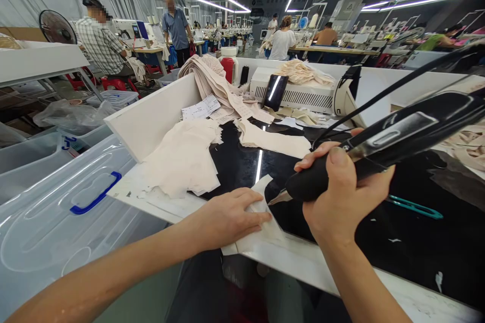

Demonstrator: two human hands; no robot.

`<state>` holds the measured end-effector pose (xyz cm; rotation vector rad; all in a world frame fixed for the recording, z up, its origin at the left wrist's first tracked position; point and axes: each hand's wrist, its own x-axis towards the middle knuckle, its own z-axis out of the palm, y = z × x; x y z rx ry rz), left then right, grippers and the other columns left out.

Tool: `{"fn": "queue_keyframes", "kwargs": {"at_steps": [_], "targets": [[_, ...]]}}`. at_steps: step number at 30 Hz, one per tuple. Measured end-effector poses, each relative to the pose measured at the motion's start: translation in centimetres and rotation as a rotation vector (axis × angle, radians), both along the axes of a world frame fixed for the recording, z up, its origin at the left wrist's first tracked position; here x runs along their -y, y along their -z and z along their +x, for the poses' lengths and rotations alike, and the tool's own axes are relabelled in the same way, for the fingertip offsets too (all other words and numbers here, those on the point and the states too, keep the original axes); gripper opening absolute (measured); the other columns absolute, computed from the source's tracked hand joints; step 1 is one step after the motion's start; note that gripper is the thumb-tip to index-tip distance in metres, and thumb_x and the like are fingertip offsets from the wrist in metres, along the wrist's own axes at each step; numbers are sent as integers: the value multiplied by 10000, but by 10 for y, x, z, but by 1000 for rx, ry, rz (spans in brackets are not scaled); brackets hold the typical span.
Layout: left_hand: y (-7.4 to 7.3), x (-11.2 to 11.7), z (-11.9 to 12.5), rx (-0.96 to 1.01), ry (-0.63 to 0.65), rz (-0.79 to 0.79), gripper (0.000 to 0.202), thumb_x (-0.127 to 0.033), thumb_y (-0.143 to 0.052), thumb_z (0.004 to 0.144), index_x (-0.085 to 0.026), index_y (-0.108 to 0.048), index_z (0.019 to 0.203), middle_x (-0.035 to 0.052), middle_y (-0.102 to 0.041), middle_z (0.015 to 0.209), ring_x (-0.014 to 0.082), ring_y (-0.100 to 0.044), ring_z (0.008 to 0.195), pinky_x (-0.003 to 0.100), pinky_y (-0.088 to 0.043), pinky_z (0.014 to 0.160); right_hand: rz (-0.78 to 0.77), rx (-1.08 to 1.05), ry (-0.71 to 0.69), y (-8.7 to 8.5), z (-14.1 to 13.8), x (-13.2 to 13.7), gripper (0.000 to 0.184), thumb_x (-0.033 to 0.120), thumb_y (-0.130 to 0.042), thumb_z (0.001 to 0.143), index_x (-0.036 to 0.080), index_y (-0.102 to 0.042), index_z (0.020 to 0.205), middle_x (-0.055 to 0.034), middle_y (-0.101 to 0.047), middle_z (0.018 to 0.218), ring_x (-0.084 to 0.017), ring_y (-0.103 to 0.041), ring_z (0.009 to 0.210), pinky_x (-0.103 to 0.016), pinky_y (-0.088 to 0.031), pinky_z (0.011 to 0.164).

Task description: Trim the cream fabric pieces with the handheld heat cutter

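My left hand (235, 214) lies palm down with its fingers stretched over a narrow cream fabric piece (275, 229), pressing it at the front edge of the black tabletop (242, 161). In my right hand (343, 192) is a black corded electric hand tool (382, 144), gripped around its body and held at a slant. Its pointed metal tip (280, 198) comes down beside the fabric's right edge, near my left fingertips; whether it touches the cloth I cannot tell. A pile of cream fabric pieces (182, 156) rests to the left, and another cut piece (273, 139) lies farther back.
Behind the fabric stand a white vented box (295, 96) and a dark phone-like slab (276, 92). A teal-handled tool (416, 207) lies at right. Clear plastic bins with a lid (49, 222) fill the left. Co-workers sit at sewing machines beyond.
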<state>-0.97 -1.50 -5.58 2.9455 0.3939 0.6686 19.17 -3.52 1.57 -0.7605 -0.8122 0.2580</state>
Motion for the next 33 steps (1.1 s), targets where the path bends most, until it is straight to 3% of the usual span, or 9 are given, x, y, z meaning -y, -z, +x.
{"fn": "queue_keyframes", "kwargs": {"at_steps": [5, 10, 14, 19, 24, 33], "targets": [[-1, 1, 0, 0, -4, -5, 290, -316, -690, 1203, -213, -801, 1451, 193, -737, 1515, 311, -746, 1405, 432, -639, 1225, -27, 20, -6, 5, -1, -5, 339, 295, -867, 891, 289, -601, 1102, 116, -714, 789, -137, -663, 575, -315, -594, 609], [-5, 25, 4, -55, -57, 37, 401, -373, -799, 1141, -145, -747, 1468, 227, -738, 1496, 364, -732, 1423, 489, -642, 1232, -58, 35, -19, 7, 0, 1, 307, 279, -859, 913, 284, -612, 1095, 107, -724, 811, -135, -674, 599, -320, -607, 637], [-15, 37, 5, -22, -83, 28, 417, -424, -710, 1199, -98, -714, 1458, 218, -775, 1433, 325, -755, 1372, 435, -661, 1191, -55, 15, -36, 5, 1, 9, 369, 292, -888, 880, 275, -648, 1159, 103, -730, 809, -141, -669, 577, -327, -603, 615], [-22, 0, 13, 37, 25, -16, 329, -227, -463, 1267, -106, -767, 1229, 170, -803, 1292, 269, -773, 1300, 395, -642, 1200, -54, 11, -36, 6, 2, 11, 377, 313, -912, 872, 271, -649, 1139, 101, -736, 812, -139, -671, 574, -314, -593, 590], [-16, -44, 20, -11, 144, -162, 313, -251, -490, 1264, -157, -787, 1294, 143, -824, 1315, 256, -792, 1250, 377, -652, 1150, -57, 16, -35, 10, 2, 10, 434, 391, -957, 894, 270, -650, 1176, 95, -750, 843, -134, -674, 604, -320, -619, 627], [-19, -58, -5, -39, 168, -325, 345, -273, -516, 1269, -177, -832, 1373, 134, -832, 1389, 252, -796, 1299, 376, -635, 1181, -45, 40, -34, 13, -1, 11, 451, 500, -984, 925, 281, -642, 1120, 86, -752, 864, -141, -694, 621, -331, -623, 652]]}}
